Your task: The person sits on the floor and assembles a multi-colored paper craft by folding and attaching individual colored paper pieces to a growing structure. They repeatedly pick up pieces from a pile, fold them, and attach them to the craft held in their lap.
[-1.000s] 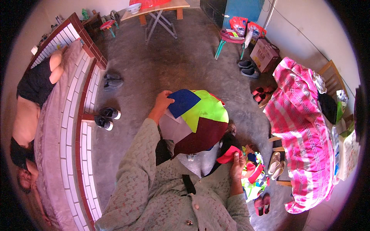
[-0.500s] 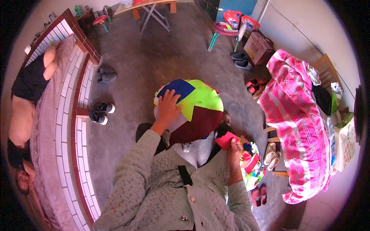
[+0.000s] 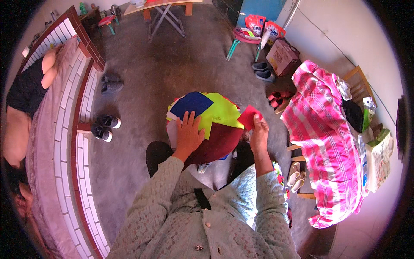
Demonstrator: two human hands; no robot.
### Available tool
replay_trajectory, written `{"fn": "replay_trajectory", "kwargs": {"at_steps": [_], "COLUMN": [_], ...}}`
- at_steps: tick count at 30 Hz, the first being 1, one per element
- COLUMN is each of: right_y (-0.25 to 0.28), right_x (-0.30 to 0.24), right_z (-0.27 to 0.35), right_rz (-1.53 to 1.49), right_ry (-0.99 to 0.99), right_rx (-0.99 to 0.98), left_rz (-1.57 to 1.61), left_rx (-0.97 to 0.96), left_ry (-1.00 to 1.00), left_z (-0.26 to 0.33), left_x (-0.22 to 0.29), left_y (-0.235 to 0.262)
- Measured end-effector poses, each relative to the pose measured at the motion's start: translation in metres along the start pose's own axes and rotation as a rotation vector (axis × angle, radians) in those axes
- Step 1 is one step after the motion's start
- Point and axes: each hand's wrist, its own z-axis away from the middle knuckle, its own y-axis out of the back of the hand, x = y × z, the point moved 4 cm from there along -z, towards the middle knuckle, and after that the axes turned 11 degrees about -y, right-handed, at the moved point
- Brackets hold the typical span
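In front of my knees is a round, cushion-like form [image 3: 222,110] covered with cloth patches. A blue patch [image 3: 193,103], a neon yellow one and a dark maroon patch [image 3: 222,140] show on its top. My left hand [image 3: 189,136] lies on it with fingers stretched, across the edge of the blue patch. At its right edge my right hand [image 3: 259,131] pinches a small red cloth piece [image 3: 247,117] between thumb and fingers. The underside of the round form is hidden. Beside my right forearm, colourful cloth scraps [image 3: 279,177] show in part.
To the right, a pink plaid cloth [image 3: 325,142] covers furniture beside a wooden chair [image 3: 362,86]. Shoes [image 3: 103,127] stand by the tiled bed edge [image 3: 69,142] at left, where another person [image 3: 26,95] lies. At the back are a stool [image 3: 243,36] with bags and a folding table [image 3: 166,6].
My right hand has moved up and forward with the red cloth piece, from above the scraps to the round form's right edge. The left hand remains on the patches.
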Motion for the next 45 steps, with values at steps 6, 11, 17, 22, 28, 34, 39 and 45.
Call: {"fn": "replay_trajectory", "kwargs": {"at_steps": [6,11,17,22,28,34,39,45], "right_y": [-0.05,-0.082,-0.078,-0.08,-0.028,0.142,0.314,0.358], "right_x": [-0.024,0.065,0.093,0.087,0.029,-0.004,0.074,0.204], "right_z": [-0.042,-0.041,-0.035,-0.036,-0.037,0.016,0.135,0.267], "right_rz": [0.684,1.466,1.635,1.618,1.068,0.919,0.439,0.16], "right_ry": [0.619,0.469,0.663,0.653,0.39,0.25,-0.077,-0.717], "right_rx": [0.162,-0.243,-0.175,-0.205,-0.376,0.155,0.637,0.851], "left_rz": [0.014,0.037,0.057,0.049,-0.006,-0.095,-0.141,-0.123], "left_rx": [-0.005,0.002,-0.001,0.019,0.011,-0.035,-0.029,-0.064], "left_ry": [0.024,0.031,0.039,0.039,-0.007,-0.013,-0.083,-0.1], "left_z": [-0.001,0.0,0.001,-0.001,-0.007,-0.002,-0.004,0.0], "left_x": [-0.002,-0.002,-0.001,-0.002,0.001,0.0,0.001,-0.024], "left_y": [0.003,-0.001,0.003,0.001,-0.005,-0.009,-0.017,-0.03]}}
